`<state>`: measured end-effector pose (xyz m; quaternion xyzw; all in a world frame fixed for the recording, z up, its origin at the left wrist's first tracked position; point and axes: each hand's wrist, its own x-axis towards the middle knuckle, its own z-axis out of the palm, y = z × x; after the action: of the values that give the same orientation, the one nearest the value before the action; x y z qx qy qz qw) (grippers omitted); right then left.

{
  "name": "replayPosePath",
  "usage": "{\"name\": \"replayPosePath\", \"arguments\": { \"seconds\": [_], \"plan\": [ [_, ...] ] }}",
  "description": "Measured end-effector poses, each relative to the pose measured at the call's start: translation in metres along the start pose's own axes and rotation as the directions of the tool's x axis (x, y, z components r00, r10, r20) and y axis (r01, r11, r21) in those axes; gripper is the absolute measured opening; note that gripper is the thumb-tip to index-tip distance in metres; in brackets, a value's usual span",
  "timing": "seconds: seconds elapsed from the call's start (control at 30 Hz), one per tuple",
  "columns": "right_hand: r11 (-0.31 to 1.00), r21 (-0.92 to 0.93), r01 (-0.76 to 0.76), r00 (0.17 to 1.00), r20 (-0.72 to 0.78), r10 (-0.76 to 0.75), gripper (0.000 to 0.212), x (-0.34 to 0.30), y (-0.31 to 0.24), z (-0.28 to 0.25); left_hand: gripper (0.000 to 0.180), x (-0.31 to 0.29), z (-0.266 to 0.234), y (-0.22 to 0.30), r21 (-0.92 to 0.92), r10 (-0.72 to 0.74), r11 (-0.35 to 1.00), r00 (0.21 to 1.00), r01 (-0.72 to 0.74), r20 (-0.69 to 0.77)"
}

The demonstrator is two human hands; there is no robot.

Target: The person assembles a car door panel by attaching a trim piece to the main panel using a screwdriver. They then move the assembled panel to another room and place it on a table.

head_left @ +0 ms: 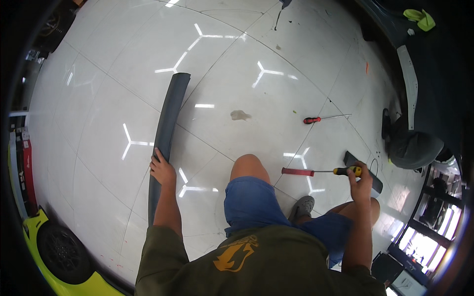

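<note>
My left hand [163, 169] is closed round a long dark grey trim strip [170, 111], which stands out lengthwise away from me on the left. At the right, my right hand [361, 182] grips a screwdriver [341, 171] by its yellow and black handle, the shaft pointing left. A red, tube-like piece [297, 171] lines up with the shaft's end; I cannot tell whether it is fixed on it. Another screwdriver [312, 120], with a red and black handle, lies on the floor farther off. Next to my right hand is a dark, flat piece [374, 183], partly hidden.
Glossy pale floor tiles [217, 143] carry a brownish smear [240, 115]. A dark car body [437, 89] with a yellow-green cloth [419, 19] stands at the right. A bright yellow-green car [74, 266] with a black wheel is at the lower left.
</note>
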<state>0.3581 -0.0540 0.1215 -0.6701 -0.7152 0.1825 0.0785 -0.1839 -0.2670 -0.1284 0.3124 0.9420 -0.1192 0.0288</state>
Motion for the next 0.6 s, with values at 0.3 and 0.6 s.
{"name": "replayPosePath", "arguments": {
  "seconds": [0.3,0.6],
  "plan": [
    [0.978,-0.134,-0.158,0.953,-0.282,0.115,0.028,-0.032,0.048,-0.078,0.081,-0.029,0.030,0.036,0.113,0.074,0.990,0.996,-0.078,0.044],
    [0.851,-0.269,-0.452,0.889,-0.213,0.405,0.040,-0.140,0.206,-0.186,0.076,-0.018,-0.023,0.053,0.107,0.042,0.993,0.998,-0.047,0.054]
  ]
}}
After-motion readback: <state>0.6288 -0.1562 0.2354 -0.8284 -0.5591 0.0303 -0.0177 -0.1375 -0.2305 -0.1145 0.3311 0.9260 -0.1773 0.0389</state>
